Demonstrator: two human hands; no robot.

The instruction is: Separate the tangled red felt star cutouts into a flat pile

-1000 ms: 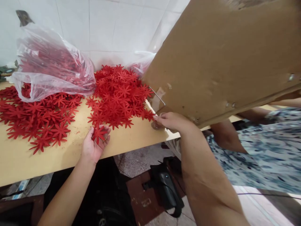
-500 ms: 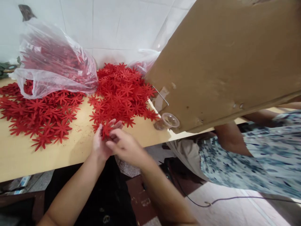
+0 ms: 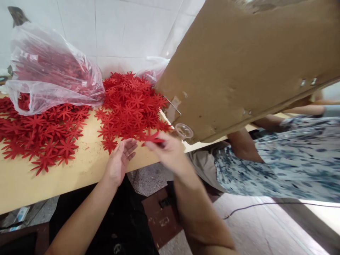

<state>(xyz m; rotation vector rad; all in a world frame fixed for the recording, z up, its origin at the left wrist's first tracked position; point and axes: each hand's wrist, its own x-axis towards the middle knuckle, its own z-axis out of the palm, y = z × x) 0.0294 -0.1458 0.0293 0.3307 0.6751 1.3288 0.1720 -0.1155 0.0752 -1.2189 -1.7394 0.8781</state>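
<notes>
My left hand (image 3: 121,159) is open, palm up, over the table's front edge, with nothing in it. To its right, my right hand (image 3: 168,150), partly blurred, pinches a red flower piece (image 3: 154,139) between thumb and fingers. Just behind both hands lies a heap of red flower pieces (image 3: 132,106). A second red heap (image 3: 45,134) spreads over the left side of the table (image 3: 79,170). Near my right hand stands a clear plastic cup (image 3: 183,131).
A clear bag (image 3: 58,74) of red pieces rests on the left heap. Large cardboard (image 3: 239,63) leans over the right side, a bent metal wire (image 3: 172,105) at its edge. Beyond it sits a person in a patterned garment (image 3: 278,156). White tiles (image 3: 132,32) line the back.
My right hand has moved right, away from my left palm, with a red flower piece. My left hand no longer holds anything and its fingers are spread. The view has shifted slightly.
</notes>
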